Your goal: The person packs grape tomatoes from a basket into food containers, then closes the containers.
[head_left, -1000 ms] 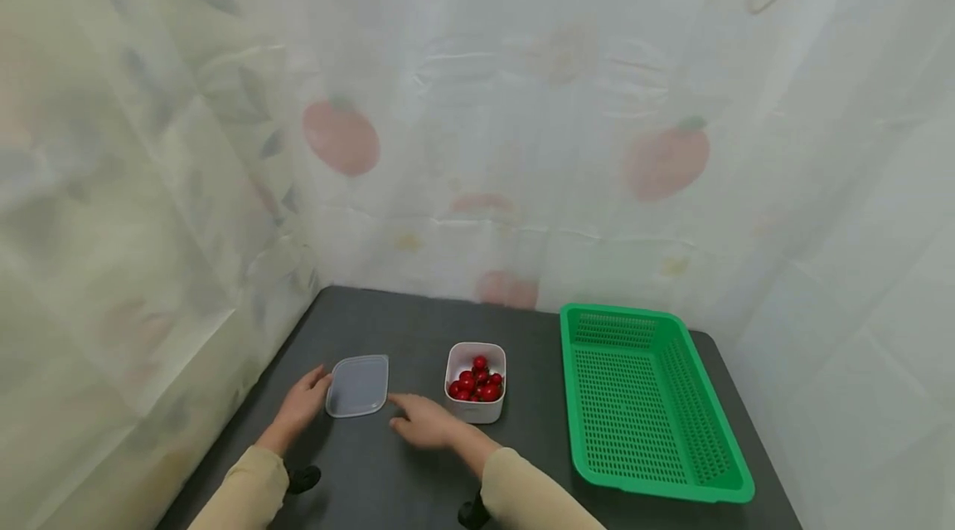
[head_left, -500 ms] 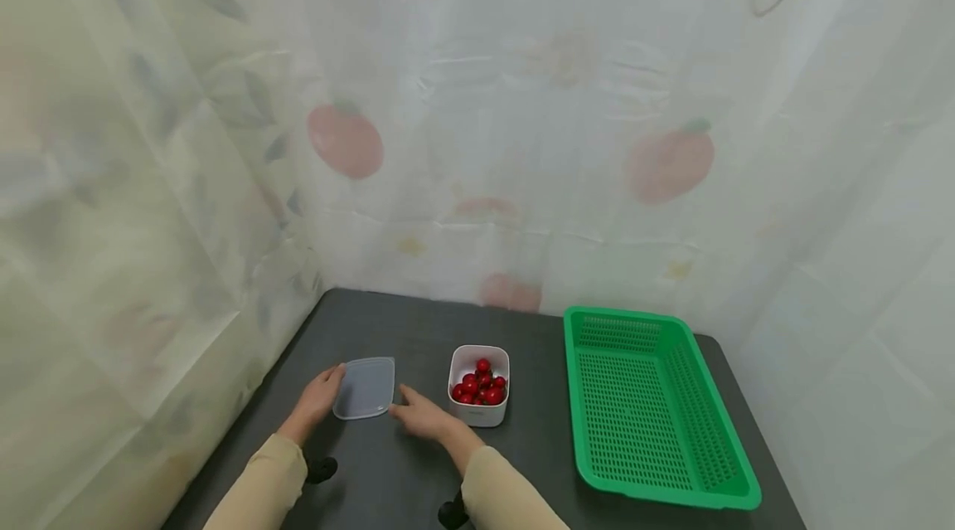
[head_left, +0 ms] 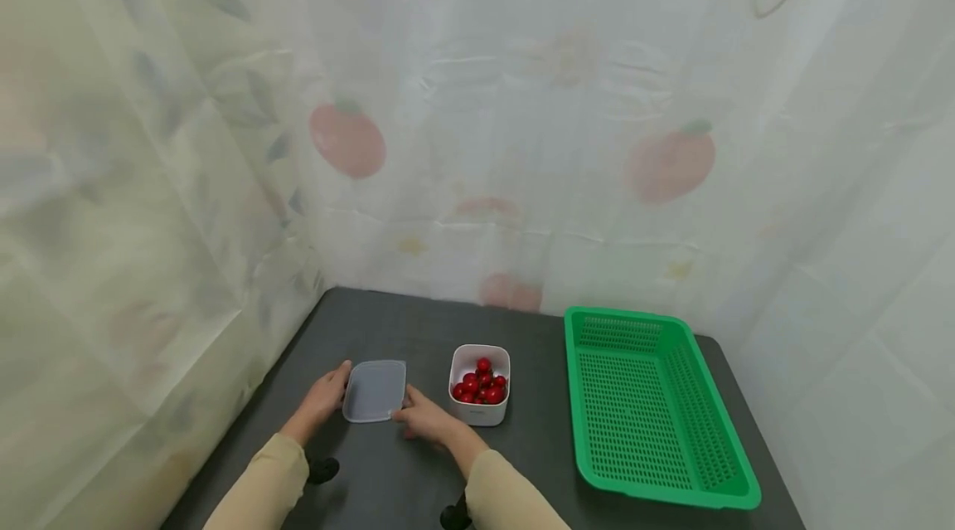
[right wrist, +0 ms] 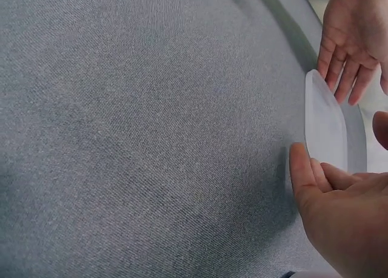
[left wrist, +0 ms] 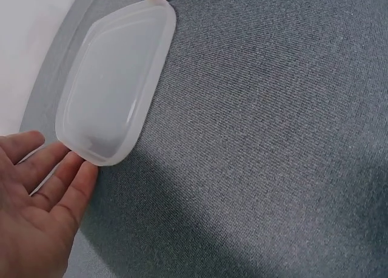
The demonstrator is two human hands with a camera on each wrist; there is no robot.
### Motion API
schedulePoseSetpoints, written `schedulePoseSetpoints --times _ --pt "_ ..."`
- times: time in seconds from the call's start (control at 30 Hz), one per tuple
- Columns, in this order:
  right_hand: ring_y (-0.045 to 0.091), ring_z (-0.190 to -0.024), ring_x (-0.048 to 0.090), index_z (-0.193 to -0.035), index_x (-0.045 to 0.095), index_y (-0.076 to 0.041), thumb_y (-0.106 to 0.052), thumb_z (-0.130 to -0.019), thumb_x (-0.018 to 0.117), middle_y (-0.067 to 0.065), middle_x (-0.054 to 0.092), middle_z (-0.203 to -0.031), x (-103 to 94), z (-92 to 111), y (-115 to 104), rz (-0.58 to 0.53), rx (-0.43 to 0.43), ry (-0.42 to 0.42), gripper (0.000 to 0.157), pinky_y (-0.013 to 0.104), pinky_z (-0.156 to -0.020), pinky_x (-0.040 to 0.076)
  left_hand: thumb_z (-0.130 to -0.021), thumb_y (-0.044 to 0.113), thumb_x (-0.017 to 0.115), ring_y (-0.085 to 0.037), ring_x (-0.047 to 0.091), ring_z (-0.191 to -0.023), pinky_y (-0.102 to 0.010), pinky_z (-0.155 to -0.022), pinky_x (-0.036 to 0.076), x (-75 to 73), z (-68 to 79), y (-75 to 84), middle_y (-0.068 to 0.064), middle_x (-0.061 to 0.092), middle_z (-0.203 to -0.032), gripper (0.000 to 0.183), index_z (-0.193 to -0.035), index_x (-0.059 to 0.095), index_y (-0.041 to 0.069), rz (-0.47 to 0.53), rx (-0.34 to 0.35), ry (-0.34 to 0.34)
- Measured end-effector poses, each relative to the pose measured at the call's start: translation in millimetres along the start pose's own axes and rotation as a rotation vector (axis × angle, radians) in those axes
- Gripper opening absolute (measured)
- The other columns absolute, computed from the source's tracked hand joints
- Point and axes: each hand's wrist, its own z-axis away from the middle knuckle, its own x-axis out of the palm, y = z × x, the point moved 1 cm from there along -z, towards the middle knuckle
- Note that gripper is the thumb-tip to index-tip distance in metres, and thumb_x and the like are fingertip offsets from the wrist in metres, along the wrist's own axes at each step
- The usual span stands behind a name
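A translucent, rounded-square plastic lid (head_left: pixel 375 391) lies flat between the two hands in the head view. My left hand (head_left: pixel 322 401) is at its left edge; in the left wrist view its straight fingers (left wrist: pixel 82 178) touch the lid's rim. On the other side, my right hand (head_left: pixel 429 416) has its fingertips at the lid's right edge near the front corner. The right wrist view shows that hand's fingers (right wrist: pixel 301 169) against the rim, with the thumb apart. Right of the hands stands a white square container (head_left: pixel 480 416) with several small red tomatoes (head_left: pixel 485 387) in it.
A large green perforated plastic basket (head_left: pixel 632 410) stands at the right of the dark grey table (head_left: pixel 418 323). Pale printed curtains (head_left: pixel 507 140) enclose the table at the back and sides. The container is just beyond the right hand.
The lid has shifted to the right. My left hand has moved right along with it, and the right hand's fingertips have come to the lid's right edge. Container and basket stay put.
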Motion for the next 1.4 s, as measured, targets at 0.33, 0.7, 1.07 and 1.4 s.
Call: schedulePoseSetpoints --times 0.33,0.7,1.07,1.4 --pt "0.042 -0.135 0.048 -0.157 0.026 0.008 -0.011 -0.105 0.056 0.03 0.039 -0.154 -2.9 7.9 -1.8 -0.04 0.06 0.025 0.063 0.055 -0.099 0.049 -0.111 0.049 0.02 -0.043 0.064 -0.099 -0.047 -0.079 0.056 -0.3 1.4 0.9 -0.042 0.055 -0.124 0.079 -0.133 0.048 -0.022 -0.149 -0.013 0.068" --pt "0.048 -0.139 0.04 -0.156 0.024 0.01 -0.005 -0.102 0.052 0.032 0.036 -0.155 11.1 0.0 2.1 -0.21 -0.015 0.071 0.063 0.068 -0.106 0.036 -0.109 0.055 0.018 -0.043 0.059 -0.106 -0.048 -0.083 0.055 -0.3 8.1 7.5 -0.036 0.056 -0.12 0.081 -0.131 0.051 -0.015 -0.093 -0.05 0.046" --pt "0.045 -0.141 0.04 -0.16 0.017 0.006 -0.012 -0.102 0.058 0.03 0.031 -0.158 11.7 13.4 -37.0 -0.159 -0.152 0.192 0.073 0.061 -0.111 0.035 -0.109 0.057 0.025 -0.044 0.054 -0.128 -0.054 -0.105 0.044 -9.6 17.8 36.6 -0.031 0.052 -0.142 0.077 -0.156 0.036 -0.004 0.17 0.106 0.14" --pt "0.041 -0.149 0.029 -0.161 0.022 0.0 -0.03 -0.105 0.057 0.023 0.024 -0.162 -21.8 34.5 -68.6 -0.071 -0.231 0.307 0.073 0.055 -0.117 0.027 -0.11 0.049 0.035 -0.038 0.04 -0.143 -0.052 -0.114 0.036 6.2 31.0 80.0 -0.02 0.037 -0.16 0.065 -0.161 0.031 0.009 0.302 0.327 0.114"
